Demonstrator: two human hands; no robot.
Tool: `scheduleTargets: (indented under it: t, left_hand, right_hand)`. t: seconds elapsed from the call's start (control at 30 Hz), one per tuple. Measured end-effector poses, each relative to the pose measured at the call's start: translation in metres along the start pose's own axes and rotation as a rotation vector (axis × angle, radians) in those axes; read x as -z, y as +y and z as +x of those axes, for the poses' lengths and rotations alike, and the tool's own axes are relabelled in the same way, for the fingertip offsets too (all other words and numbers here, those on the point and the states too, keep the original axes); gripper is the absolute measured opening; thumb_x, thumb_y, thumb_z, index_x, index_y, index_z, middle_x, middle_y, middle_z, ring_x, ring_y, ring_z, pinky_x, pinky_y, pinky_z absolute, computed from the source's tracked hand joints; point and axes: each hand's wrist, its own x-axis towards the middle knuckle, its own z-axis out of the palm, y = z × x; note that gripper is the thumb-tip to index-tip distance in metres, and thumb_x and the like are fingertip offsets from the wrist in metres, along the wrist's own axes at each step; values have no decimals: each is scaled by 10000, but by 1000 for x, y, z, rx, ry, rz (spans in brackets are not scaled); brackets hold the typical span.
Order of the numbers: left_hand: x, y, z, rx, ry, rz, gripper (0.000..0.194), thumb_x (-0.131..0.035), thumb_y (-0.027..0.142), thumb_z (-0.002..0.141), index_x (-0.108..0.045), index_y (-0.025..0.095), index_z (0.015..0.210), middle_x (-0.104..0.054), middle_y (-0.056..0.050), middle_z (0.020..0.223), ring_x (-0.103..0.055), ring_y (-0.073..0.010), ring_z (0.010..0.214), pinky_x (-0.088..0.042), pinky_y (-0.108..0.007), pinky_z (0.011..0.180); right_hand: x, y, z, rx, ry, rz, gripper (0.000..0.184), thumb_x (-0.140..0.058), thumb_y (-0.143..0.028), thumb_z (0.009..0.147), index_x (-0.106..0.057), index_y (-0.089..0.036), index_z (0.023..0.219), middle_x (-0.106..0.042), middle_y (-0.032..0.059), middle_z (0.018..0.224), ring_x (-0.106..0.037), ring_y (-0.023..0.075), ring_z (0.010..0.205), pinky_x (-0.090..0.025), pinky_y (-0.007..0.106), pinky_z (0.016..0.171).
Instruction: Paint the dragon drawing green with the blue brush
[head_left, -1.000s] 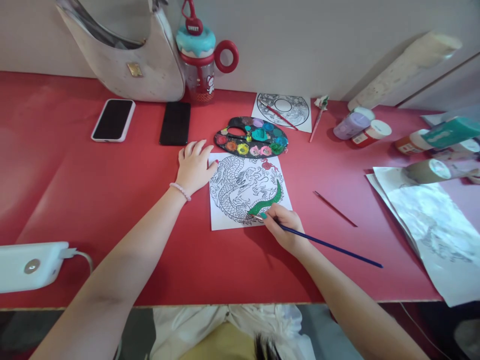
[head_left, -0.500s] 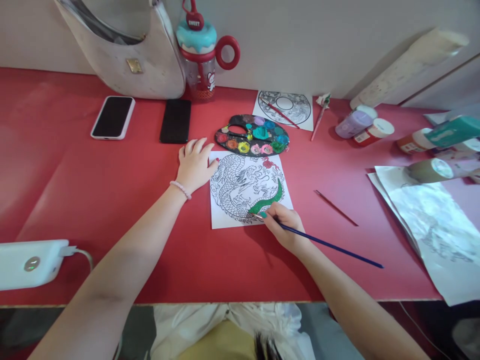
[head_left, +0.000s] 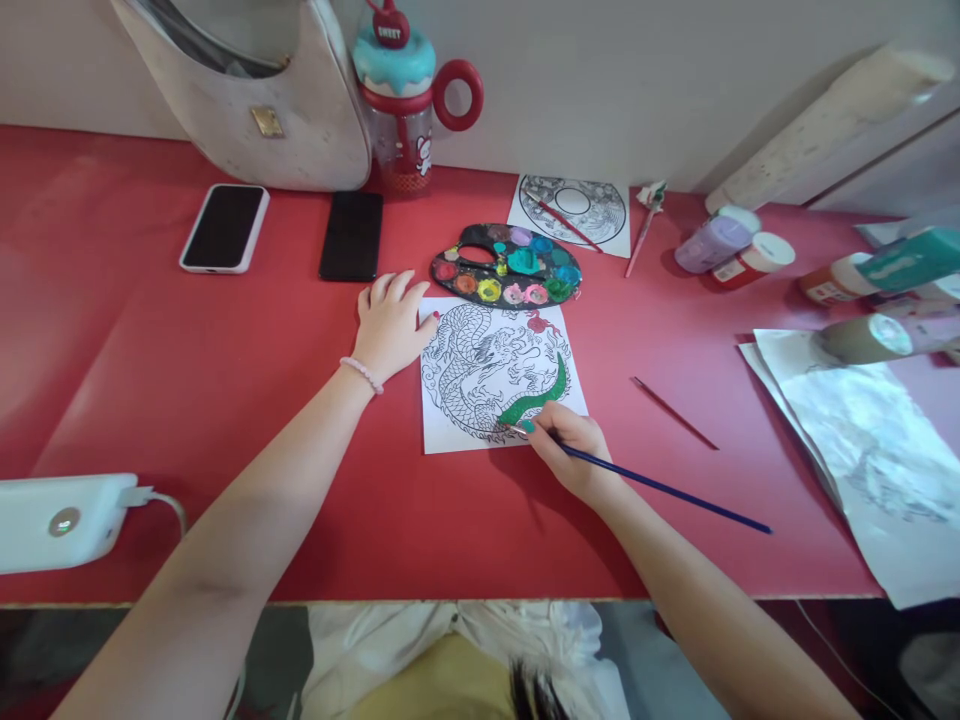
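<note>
A white sheet with a printed dragon line drawing [head_left: 465, 400] lies on the red table. Part of the dragon's body is painted green, and a small shape near the top right is red. My right hand [head_left: 570, 445] is closed around a blue-handled paintbrush [head_left: 675, 488], its tip at the lower end of the green band. My left hand [head_left: 391, 325] lies flat with fingers spread, its thumb on the sheet's left edge. Just beyond the sheet sits a black paint palette [head_left: 487, 236] with wells of many colours.
A thin red brush [head_left: 675, 413] lies to the right. Paint bottles [head_left: 716, 240] and stacked papers [head_left: 862, 450] occupy the right side. Two phones [head_left: 225, 228], a handbag [head_left: 300, 140] and a cup [head_left: 397, 130] stand at the back left. A white power bank [head_left: 45, 525] is near left.
The whole view has shifted very slightly. Both hands hold nearly the same places, and the brush tip stays at the lower end of the green band.
</note>
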Motion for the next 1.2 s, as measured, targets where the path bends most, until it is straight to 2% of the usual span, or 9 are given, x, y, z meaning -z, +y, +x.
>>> scheduleTargets:
  t: [0.43,0.63,0.8,1.0,1.2]
  left_hand:
    - [-2,-1,0,-1,15,-23,418,-527,333,918,-556,240,1325,-462,-115,1493,-355,-373,1376,-281,-610,1115]
    - [1,1,0,13,-14,-17,423,-522,327,925,-554,204,1329,-444,-135,1502,-335,-364,1393,-265,-588,1136]
    - [1,1,0,4,-2,13,419,-521,339,929,-559,218,1328,-459,-129,1495,-358,-356,1381,-295,-587,1117]
    - [0,0,0,5,0,-7,417,-513,337,929,-559,214,1325,-455,-129,1496,-348,-359,1387,-276,-589,1128]
    - [1,1,0,8,-6,11,413,-515,339,932,-558,218,1324,-456,-125,1498,-354,-351,1385,-290,-585,1123]
  right_hand:
    - [-2,4,-1,3,-8,-11,288,-509,-250,844,-342,-222,610,-333,-56,536,-285,87,487,-238,223,445]
    - [-1,4,-2,-22,1,-19,306,-518,-259,849,-322,-223,617,-319,-59,531,-272,87,495,-231,221,445]
    - [-1,3,-2,-10,-2,-6,289,-513,-239,840,-333,-221,615,-327,-58,541,-272,83,490,-231,220,443]
    - [-1,5,-3,-23,39,-16,330,-528,-269,855,-309,-222,613,-313,-61,524,-267,87,487,-237,223,446]
    - [-2,6,-2,-28,7,-21,318,-528,-294,871,-334,-223,628,-332,-58,533,-279,91,495,-248,223,451]
